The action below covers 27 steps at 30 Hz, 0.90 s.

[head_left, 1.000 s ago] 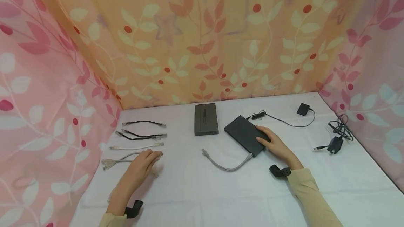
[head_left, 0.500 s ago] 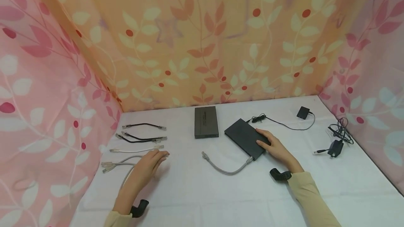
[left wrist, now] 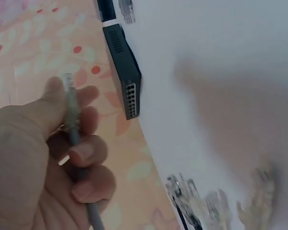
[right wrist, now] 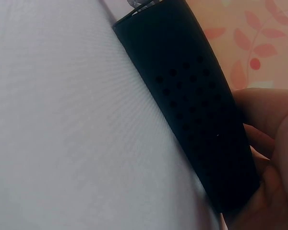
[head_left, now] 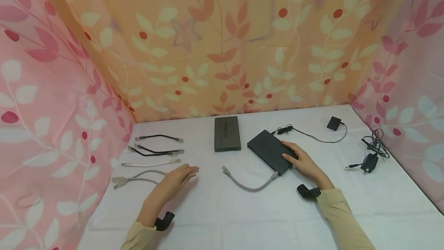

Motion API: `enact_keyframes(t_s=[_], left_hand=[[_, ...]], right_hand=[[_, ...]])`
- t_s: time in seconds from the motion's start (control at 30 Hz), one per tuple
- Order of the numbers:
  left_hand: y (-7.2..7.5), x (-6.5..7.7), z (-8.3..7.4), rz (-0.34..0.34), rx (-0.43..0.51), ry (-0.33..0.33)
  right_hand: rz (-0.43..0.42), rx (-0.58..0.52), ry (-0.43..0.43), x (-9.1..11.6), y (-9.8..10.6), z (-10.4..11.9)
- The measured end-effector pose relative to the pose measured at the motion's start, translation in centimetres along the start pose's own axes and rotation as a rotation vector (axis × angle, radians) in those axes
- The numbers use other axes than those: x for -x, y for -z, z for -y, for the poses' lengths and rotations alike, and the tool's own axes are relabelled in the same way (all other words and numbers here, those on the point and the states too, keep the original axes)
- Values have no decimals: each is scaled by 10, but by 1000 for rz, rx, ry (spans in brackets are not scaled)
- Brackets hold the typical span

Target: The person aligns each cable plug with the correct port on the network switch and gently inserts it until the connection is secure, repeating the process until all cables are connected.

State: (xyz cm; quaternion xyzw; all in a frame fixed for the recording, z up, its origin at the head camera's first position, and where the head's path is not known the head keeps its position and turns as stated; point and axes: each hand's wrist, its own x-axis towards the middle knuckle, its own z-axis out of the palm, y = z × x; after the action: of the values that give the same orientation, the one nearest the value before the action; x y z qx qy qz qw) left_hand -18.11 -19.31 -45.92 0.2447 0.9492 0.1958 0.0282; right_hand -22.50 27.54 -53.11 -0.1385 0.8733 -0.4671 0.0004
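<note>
My left hand (head_left: pixel 173 183) is over the left part of the table and pinches a grey network cable (left wrist: pixel 92 213) near its end. Its clear plug (left wrist: pixel 69 93) sticks up between thumb and fingers in the left wrist view. With its thumb on top and fingers along the side edge, my right hand (head_left: pixel 306 165) holds a black network switch (head_left: pixel 268 150) that lies slanted on the table. Plugged into the switch's near corner is a short grey network cable (head_left: pixel 251 189), its other plug loose on the cloth. The switch's vented side (right wrist: pixel 187 96) faces the right wrist camera.
A dark grey network switch (head_left: pixel 227 134) lies at the back centre. Black cables (head_left: pixel 157 152), a white cable (head_left: pixel 150 163) and grey cables (head_left: pixel 133 178) lie at the left. Right of centre, a power adapter (head_left: pixel 333 123) has its cord running to the black switch. Another adapter (head_left: pixel 369 163) lies beyond.
My left hand has moved right, away from the grey cables at the left, carrying the pinched cable with it. My right hand stays at the black network switch.
</note>
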Motion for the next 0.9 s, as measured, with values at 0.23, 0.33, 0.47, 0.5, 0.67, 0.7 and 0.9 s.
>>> enact_keyframes(t_s=[0.23,0.33,0.47,0.5,0.67,0.7,0.9], left_hand=[[-3,-12,-12,157,70,-40],[-7,-18,-16,157,112,-97],[-13,-29,-19,133,192,-106],[-14,-31,-20,128,209,-100],[-20,-46,-28,131,262,-90],[-21,-49,-30,135,264,-90],[-29,-65,-36,148,251,-128]], right_hand=[[-3,6,19,0,0,0],[-1,9,16,0,0,-1],[5,-2,1,0,0,0],[5,-5,-1,0,0,1],[9,-8,-1,4,3,19],[10,-9,-3,5,3,24],[23,-8,-8,7,5,37]])
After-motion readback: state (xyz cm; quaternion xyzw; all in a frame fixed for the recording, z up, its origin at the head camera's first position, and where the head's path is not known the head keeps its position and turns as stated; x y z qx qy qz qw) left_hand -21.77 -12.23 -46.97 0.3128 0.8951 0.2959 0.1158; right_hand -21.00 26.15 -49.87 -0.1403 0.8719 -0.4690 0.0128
